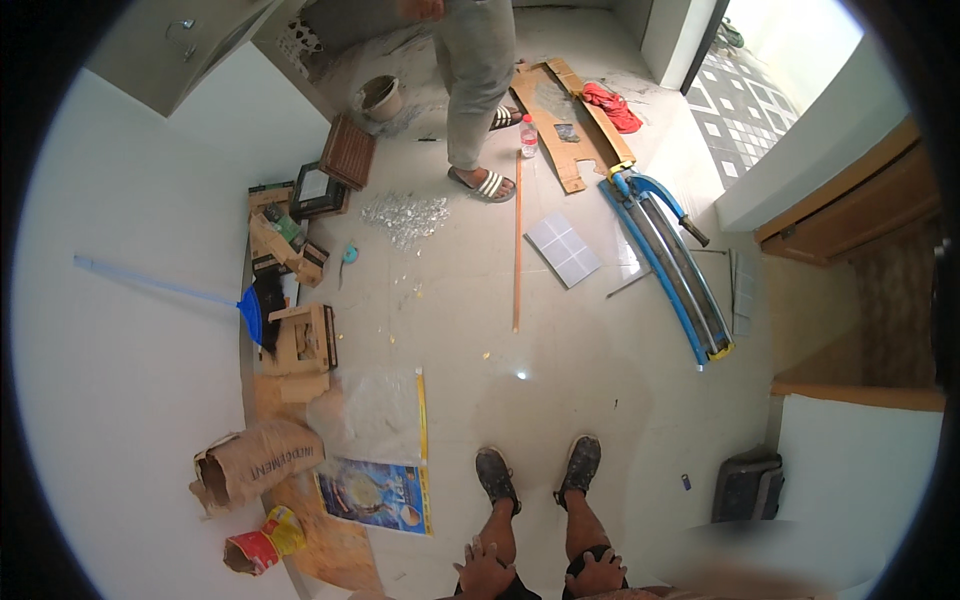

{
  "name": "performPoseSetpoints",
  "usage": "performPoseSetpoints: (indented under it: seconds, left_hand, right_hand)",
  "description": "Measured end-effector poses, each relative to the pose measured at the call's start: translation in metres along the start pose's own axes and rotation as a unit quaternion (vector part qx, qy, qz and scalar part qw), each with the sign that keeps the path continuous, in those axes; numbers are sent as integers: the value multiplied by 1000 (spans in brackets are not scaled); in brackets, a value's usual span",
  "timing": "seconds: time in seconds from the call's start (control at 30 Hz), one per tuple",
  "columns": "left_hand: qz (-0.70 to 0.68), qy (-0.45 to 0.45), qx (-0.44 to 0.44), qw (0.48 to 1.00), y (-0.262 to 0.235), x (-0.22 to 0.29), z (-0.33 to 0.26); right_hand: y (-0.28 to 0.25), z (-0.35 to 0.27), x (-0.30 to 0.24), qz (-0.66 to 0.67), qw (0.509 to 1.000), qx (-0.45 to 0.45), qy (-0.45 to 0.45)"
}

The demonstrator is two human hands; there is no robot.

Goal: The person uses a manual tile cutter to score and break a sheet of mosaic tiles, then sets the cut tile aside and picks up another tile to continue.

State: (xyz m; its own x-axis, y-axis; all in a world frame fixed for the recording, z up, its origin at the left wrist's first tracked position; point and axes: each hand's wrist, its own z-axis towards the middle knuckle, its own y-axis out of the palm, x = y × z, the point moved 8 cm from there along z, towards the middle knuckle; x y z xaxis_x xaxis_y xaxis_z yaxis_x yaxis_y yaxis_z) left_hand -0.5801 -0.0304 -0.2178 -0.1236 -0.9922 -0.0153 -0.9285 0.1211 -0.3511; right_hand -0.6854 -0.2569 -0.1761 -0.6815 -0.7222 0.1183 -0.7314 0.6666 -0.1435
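Glossy pale floor (610, 400), bare legs (584, 530) left of and nearer than the blue manual tile cutter (676, 280), left hand (485, 573) and right hand (600, 573) spread on the knees, gray tile (563, 250) left of the cutter, co-worker (476, 80) beyond it.

Tile cutter (670, 262) lies right of the tile (562, 249) (bottle (528, 140) behind).

Dark shorts (518, 587) reach down to the knees (577, 564). The knees stand apart, side by side, each partly covered by a hand (485, 574).
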Motion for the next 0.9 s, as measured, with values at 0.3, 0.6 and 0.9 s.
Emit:
performPoseSetpoints:
  seconds: [0.3, 0.6, 0.9]
  left_hand:
    - [13, -8, -17, 1000, -10, -1, 5]
    - [-6, -17, -4, 1000, -14, -11, 9]
    - [-31, -22, 11, 999, -17, -17, 8]
  right_hand:
    - [13, 8, 6, 27, 1000, -9, -11]
    - [-14, -10, -9, 29, 1000, -6, -2]
    - [-6, -6, -15, -6, 999, -30, -9]
